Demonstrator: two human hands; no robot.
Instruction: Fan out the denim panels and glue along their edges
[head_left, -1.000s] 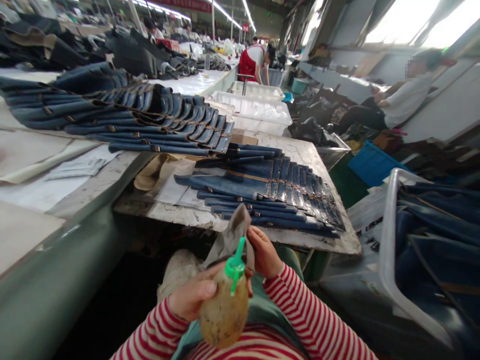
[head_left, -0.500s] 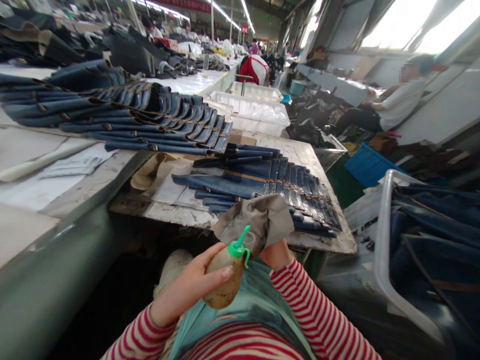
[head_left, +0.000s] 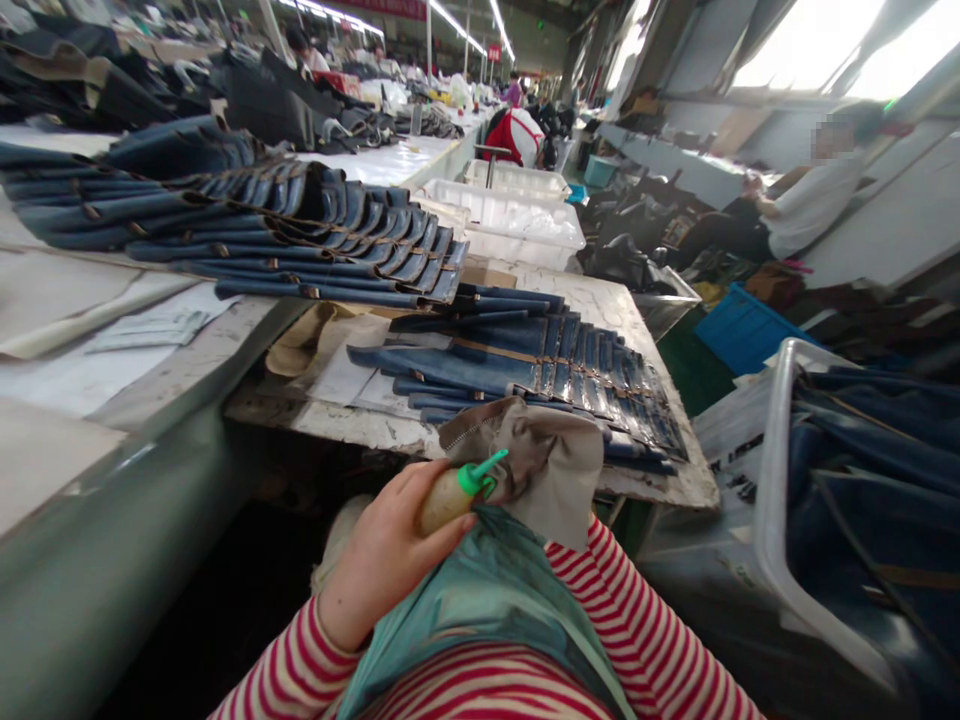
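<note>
Above the green apron [head_left: 469, 590], the left hand [head_left: 386, 545] grips a bottle [head_left: 442, 503], nozzle [head_left: 491, 463] angled up and right toward the grey piece [head_left: 566, 475] covering the right hand, whose hold cannot be determined.

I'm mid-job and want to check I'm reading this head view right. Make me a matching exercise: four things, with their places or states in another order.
1. Squeeze bottle
2. Grey-brown piece of material
3. Large bin
4. Nearer white crate

A. At the right, holding dark blue pieces
B. Beyond the far edge of the table
C. In the grip of the left hand
D. Hiding the right hand

Pairs: 1-C; 2-D; 3-A; 4-B
</note>
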